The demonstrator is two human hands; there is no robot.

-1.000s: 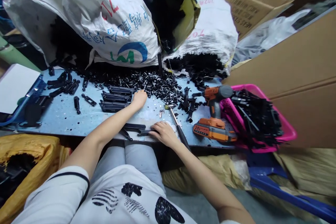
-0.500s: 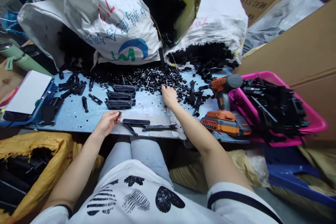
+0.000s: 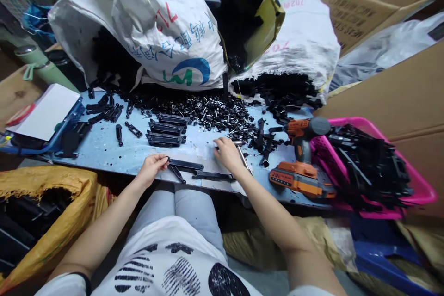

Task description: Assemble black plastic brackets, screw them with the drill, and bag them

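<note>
My left hand (image 3: 152, 168) is closed in a pinch at the left end of a long black plastic strip (image 3: 186, 165) lying near the front edge of the blue table (image 3: 104, 148). My right hand (image 3: 227, 152) is closed, fingers curled by the hammer (image 3: 242, 153) just in front of the heap of small black parts and rivets (image 3: 215, 113). What its fingers hold is too small to make out. A second black strip (image 3: 213, 176) lies in front of that hand.
An orange cordless drill (image 3: 301, 157) stands right of my right hand. A pink basket (image 3: 421, 189) of black parts sits at the right. White sacks (image 3: 166, 23) spilling black parts fill the back. Stacked black strips (image 3: 165, 128) lie mid-table. Cardboard (image 3: 391, 97) stands at the right.
My right hand came back from the heap of small parts to the spot by the hammer. My left hand moved right and down onto the end of the black strip.
</note>
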